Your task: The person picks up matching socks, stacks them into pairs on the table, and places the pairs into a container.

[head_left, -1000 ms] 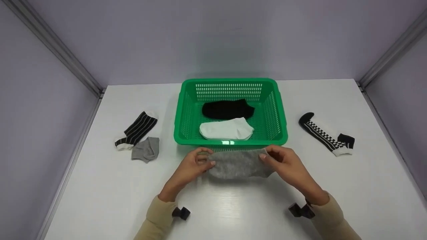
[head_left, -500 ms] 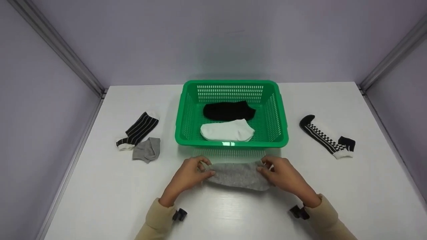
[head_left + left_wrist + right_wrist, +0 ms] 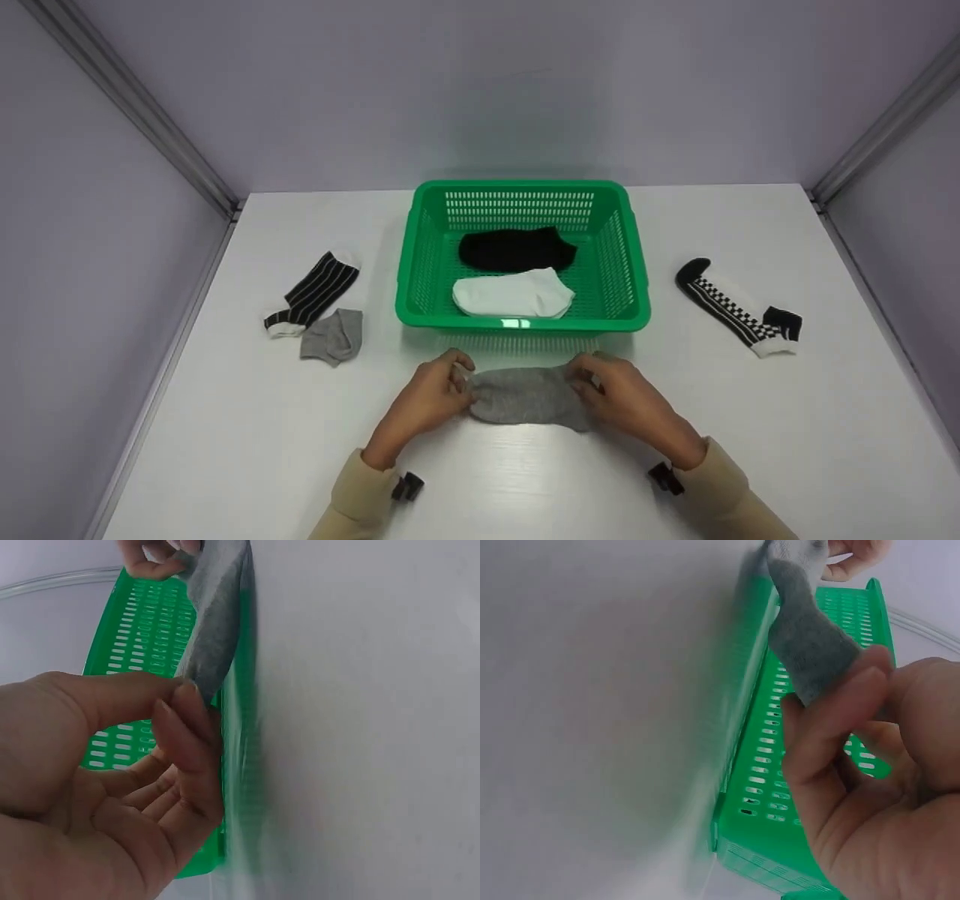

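A grey ankle sock [image 3: 523, 396] is stretched sideways between both hands, just in front of the green basket [image 3: 411, 300]. My left hand [image 3: 429, 394] pinches its left end between thumb and forefinger. At the other end, my right hand [image 3: 624, 397] pinches the sock, its fingertips partly hiding the fabric. In the left wrist view the sock [image 3: 217, 630] runs from the near thumb and finger up to the far hand. The right wrist view shows the sock [image 3: 810, 637] sagging slightly between the two grips, close over the table.
Inside the basket lie a black sock [image 3: 514, 250] and a white sock [image 3: 510, 294]. To the left, a striped black sock [image 3: 322, 289] lies beside a folded grey sock [image 3: 334, 337]. A checkered sock [image 3: 727, 307] lies at the right. Walls enclose the white table [image 3: 247, 450].
Both hands have drawn the grey sock back from the basket's front rim toward the person. The right hand has shifted slightly inward. The socks in the basket have not moved.
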The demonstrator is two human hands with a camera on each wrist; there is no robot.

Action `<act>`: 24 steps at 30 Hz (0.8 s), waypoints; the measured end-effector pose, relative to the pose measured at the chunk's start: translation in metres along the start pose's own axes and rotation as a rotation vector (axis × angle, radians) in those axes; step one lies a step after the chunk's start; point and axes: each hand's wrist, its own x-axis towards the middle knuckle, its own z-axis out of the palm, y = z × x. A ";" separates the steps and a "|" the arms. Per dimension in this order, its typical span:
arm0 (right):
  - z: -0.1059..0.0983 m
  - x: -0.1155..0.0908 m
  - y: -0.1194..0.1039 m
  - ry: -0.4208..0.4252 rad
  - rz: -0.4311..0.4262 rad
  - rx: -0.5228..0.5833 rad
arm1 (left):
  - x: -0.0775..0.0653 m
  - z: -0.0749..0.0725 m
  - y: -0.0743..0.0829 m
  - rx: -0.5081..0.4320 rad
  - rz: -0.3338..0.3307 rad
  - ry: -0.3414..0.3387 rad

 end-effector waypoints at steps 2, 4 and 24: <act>0.001 0.000 -0.002 0.001 -0.003 -0.054 | -0.001 -0.001 0.002 0.082 0.012 0.026; 0.001 -0.003 -0.007 0.019 -0.007 -0.122 | -0.003 0.001 0.007 0.151 0.030 0.076; 0.015 -0.006 -0.022 -0.026 -0.101 -0.351 | -0.004 0.033 0.026 0.641 0.289 -0.021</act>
